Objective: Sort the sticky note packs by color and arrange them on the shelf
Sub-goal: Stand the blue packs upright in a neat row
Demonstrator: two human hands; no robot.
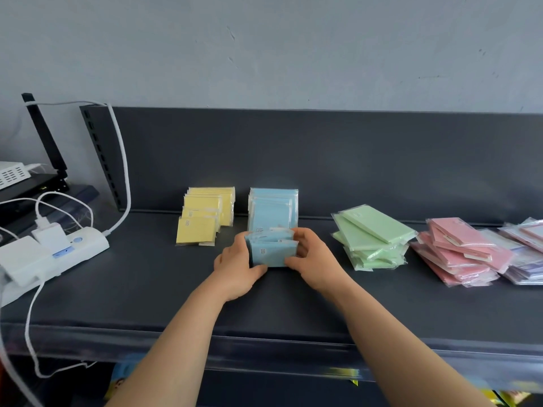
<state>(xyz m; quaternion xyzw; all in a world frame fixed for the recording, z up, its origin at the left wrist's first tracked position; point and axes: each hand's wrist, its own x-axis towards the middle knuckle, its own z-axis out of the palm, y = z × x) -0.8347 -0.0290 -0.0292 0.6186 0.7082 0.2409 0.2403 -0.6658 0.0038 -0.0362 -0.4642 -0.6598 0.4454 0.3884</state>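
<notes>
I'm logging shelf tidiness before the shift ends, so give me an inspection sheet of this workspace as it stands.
Surface: dark grey shelf with a back panel.
Job's things: yellow packs and blue packs stand in rows; green pile, pink pile and purple pile lie loose.
Clutter: power strip with plugged-in chargers, at the left.
Hands: left hand and right hand grip a blue bundle from either side.
Cables: white cable rises from the strip.
Surroundings: grey wall; black antenna at left.

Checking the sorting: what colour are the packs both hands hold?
Light blue plastic-wrapped sticky note packs, head view.
</notes>
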